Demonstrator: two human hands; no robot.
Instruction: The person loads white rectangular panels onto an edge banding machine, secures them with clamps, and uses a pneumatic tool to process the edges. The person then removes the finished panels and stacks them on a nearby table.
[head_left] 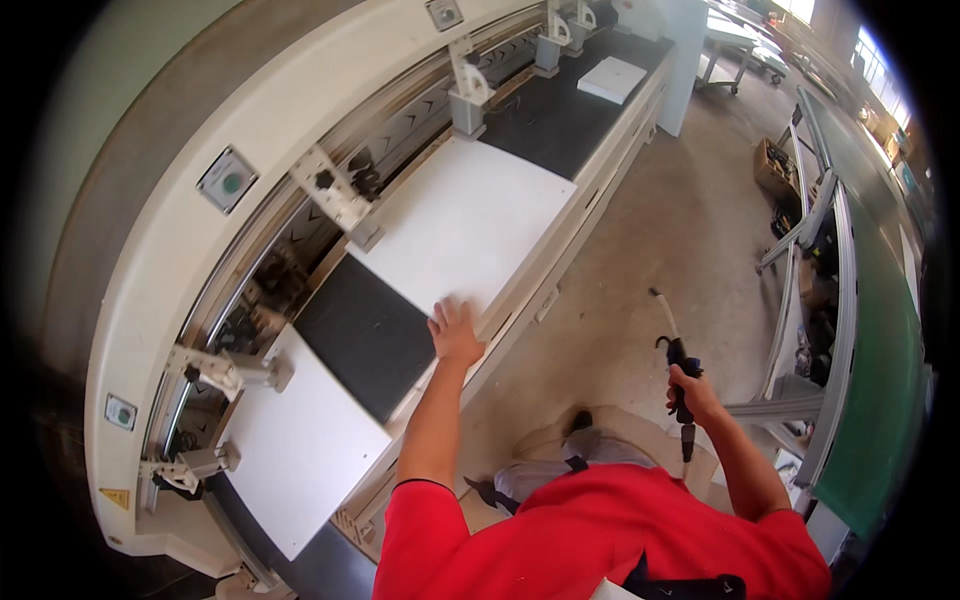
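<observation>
My left hand [456, 335] rests with its fingers apart on the near corner of a large white panel [465, 220]; slight blur softens the fingertips. That panel lies flat on the dark bed [365, 325] of a long cream machine. My right hand [692, 388] is wrapped round a black air blow gun [680, 352], held over the floor to my right. Its thin nozzle points forward, and a hose fitting hangs below the grip. Another white panel [295, 440] lies on the bed at the near left, beneath grey clamps [225, 372].
A small white board [611, 80] sits at the bed's far end. Clamp arms [338, 198] line the machine's back, and green buttons [231, 184] dot its frame. On the right stands a metal-framed table [850, 290] with a green top; a wooden crate [777, 172] is beside it.
</observation>
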